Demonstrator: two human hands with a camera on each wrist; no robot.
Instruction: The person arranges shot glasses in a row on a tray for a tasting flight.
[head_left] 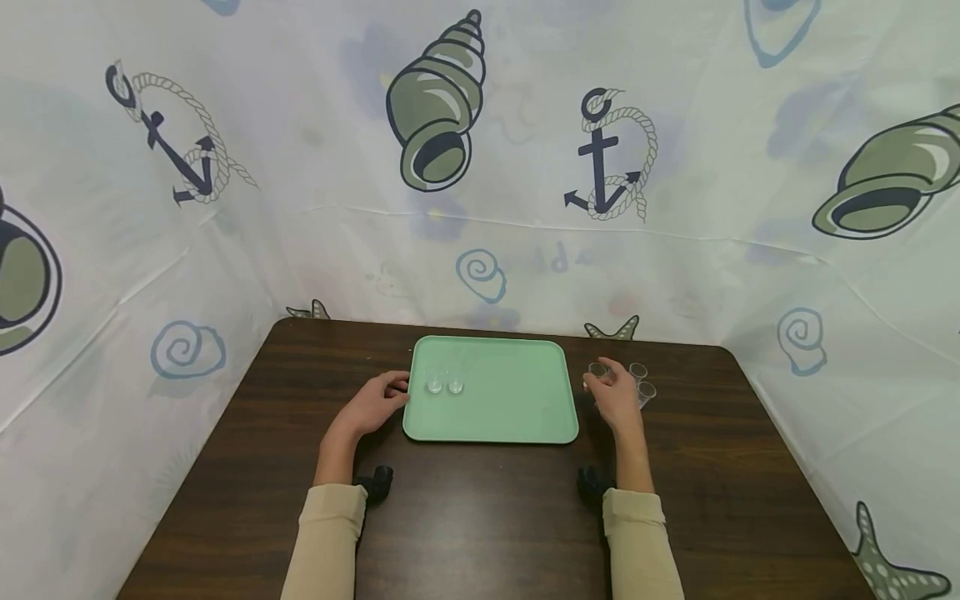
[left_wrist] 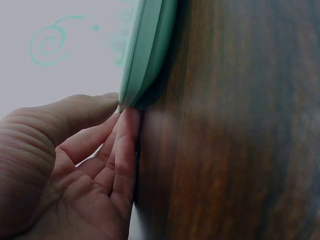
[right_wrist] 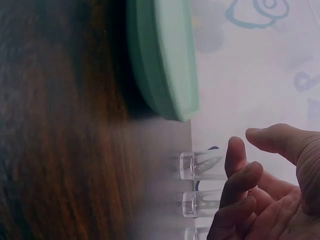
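Note:
A green tray lies on the dark table, and my left hand is at its left edge. In the left wrist view, the thumb and fingers of that hand pinch the tray's rim. Two small clear shot glasses, one of them the left glass, stand on the tray's left part. My right hand hovers beside several more shot glasses right of the tray. In the right wrist view, thumb and forefinger are apart with nothing between them, and the glasses stand upright beyond the fingertips. The hand partly hides them.
A brown wooden table carries everything. White cloth with anchors and seashells hangs behind the table and along both sides. A dark wrist device sits at the left wrist, another at the right.

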